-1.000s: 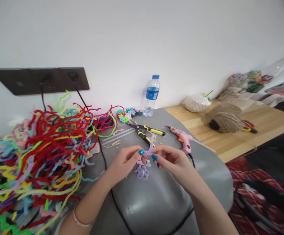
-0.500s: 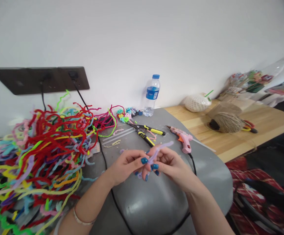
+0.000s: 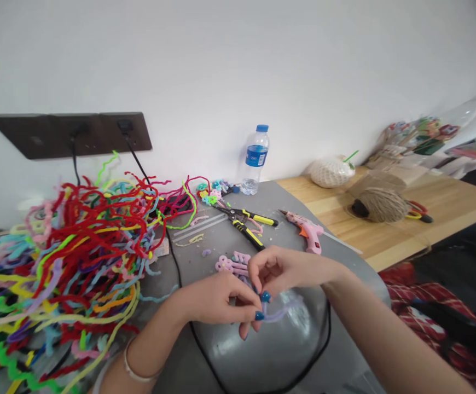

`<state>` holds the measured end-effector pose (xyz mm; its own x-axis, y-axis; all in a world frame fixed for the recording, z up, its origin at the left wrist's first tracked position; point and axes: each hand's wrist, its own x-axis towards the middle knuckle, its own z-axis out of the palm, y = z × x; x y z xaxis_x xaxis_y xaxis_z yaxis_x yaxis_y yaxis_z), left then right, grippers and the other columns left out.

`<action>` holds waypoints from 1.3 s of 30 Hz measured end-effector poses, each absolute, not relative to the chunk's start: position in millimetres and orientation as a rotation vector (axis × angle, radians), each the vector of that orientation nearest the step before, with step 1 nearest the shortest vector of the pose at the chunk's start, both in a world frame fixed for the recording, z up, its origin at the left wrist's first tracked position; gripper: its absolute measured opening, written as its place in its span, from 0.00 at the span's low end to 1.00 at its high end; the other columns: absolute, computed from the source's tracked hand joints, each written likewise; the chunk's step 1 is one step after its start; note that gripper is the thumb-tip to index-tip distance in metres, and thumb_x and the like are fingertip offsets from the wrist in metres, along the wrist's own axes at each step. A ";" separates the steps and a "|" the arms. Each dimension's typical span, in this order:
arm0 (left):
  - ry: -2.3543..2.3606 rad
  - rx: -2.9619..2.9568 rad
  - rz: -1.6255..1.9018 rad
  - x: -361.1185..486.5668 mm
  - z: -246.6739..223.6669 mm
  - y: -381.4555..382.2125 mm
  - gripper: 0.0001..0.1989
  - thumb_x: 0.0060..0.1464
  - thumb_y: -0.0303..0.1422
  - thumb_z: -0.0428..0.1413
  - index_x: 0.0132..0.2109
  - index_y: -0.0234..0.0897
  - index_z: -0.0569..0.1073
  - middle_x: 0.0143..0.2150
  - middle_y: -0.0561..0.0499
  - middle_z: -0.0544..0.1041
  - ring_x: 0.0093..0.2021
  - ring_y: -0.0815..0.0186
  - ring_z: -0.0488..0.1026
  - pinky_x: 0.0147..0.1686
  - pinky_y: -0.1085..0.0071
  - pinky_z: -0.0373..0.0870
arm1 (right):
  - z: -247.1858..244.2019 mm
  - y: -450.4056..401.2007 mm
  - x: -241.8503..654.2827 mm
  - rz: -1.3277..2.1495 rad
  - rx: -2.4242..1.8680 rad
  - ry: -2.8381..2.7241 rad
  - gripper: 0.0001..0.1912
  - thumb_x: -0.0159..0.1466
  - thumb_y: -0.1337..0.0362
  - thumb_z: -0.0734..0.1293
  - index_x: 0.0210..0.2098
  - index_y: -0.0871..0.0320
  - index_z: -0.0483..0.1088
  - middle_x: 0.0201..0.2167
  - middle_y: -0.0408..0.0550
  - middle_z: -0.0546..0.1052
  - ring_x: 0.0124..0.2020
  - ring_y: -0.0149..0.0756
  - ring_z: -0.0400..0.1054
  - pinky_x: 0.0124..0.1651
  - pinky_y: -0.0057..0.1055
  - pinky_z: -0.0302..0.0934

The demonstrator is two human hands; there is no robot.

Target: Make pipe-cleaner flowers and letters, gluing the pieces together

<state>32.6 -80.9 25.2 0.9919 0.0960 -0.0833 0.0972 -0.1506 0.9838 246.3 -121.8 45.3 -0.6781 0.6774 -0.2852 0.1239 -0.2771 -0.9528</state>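
Between my two hands is a lilac pipe cleaner (image 3: pixel 281 314), its loose part trailing to the right over the grey tabletop (image 3: pixel 238 358). My left hand (image 3: pixel 227 301) pinches it between thumb and fingers. Just above, my right hand (image 3: pixel 277 271) is closed in a pinch on the same pipe cleaner, fingertips pointing down. The shaped part of the piece is hidden by my fingers. Beyond my hands lie pink pipe-cleaner shapes (image 3: pixel 232 264), one like a flower.
A tangled heap of coloured pipe cleaners (image 3: pixel 98 246) covers the left side. Yellow-and-black pliers (image 3: pixel 248 224), a pink glue gun (image 3: pixel 309 232) with a black cord, and a water bottle (image 3: pixel 255 161) stand beyond. A twine ball (image 3: pixel 381 205) rests on the wooden table (image 3: pixel 447 202).
My right hand has turned over and risen, now pinching from above. The pipe cleaner's loose part has swung down to the right. Pink shapes behind my hands have come into view.
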 end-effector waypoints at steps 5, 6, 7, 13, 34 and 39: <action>0.361 1.820 0.147 32.9 25.1 -79.9 0.13 0.58 0.27 0.51 0.28 0.33 0.76 0.20 0.52 0.76 0.22 0.71 0.67 0.24 0.78 0.60 | 79.0 -128.2 226.7 1.276 -1.326 -1.998 0.07 0.60 0.75 0.66 0.30 0.57 0.72 0.23 0.39 0.73 0.25 0.28 0.65 0.28 0.23 0.57; 0.411 1.820 0.173 32.9 25.2 -79.3 0.13 0.57 0.27 0.51 0.27 0.33 0.76 0.19 0.52 0.75 0.21 0.72 0.65 0.23 0.78 0.59 | 82.1 -131.3 221.3 1.091 -1.357 -2.047 0.10 0.59 0.77 0.65 0.29 0.56 0.72 0.23 0.39 0.72 0.25 0.29 0.65 0.27 0.24 0.55; 0.460 1.811 0.198 33.0 25.3 -78.7 0.12 0.56 0.27 0.51 0.26 0.33 0.75 0.19 0.53 0.75 0.20 0.72 0.64 0.22 0.78 0.58 | 83.7 -134.2 216.2 0.942 -1.369 -2.078 0.11 0.58 0.79 0.64 0.29 0.56 0.71 0.23 0.39 0.72 0.25 0.29 0.64 0.27 0.24 0.54; 0.619 1.674 0.459 37.9 25.6 -76.2 0.17 0.59 0.36 0.51 0.24 0.34 0.71 0.19 0.53 0.72 0.21 0.72 0.65 0.23 0.77 0.59 | 72.9 -143.9 194.8 0.507 -1.437 -1.943 0.12 0.61 0.79 0.61 0.30 0.56 0.66 0.28 0.42 0.72 0.30 0.33 0.65 0.33 0.27 0.56; 0.937 2.081 0.932 38.7 19.0 -80.8 0.12 0.62 0.31 0.50 0.33 0.38 0.76 0.23 0.53 0.76 0.23 0.68 0.71 0.28 0.74 0.60 | 55.4 -138.1 193.4 0.605 -1.501 -1.428 0.03 0.62 0.66 0.66 0.31 0.56 0.70 0.27 0.46 0.76 0.29 0.36 0.72 0.34 0.31 0.67; 0.892 2.009 1.051 38.3 21.2 -82.0 0.11 0.62 0.30 0.50 0.38 0.37 0.77 0.23 0.54 0.76 0.23 0.69 0.71 0.29 0.74 0.63 | 46.5 -141.9 186.0 0.745 -1.426 -1.151 0.07 0.58 0.60 0.70 0.29 0.57 0.72 0.25 0.46 0.76 0.26 0.35 0.71 0.31 0.30 0.67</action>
<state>38.3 -82.0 21.2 0.4359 0.8113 0.3895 0.2526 -0.5257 0.8123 186.0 -141.9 46.5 0.3292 0.9314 0.1554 0.2399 0.0766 -0.9678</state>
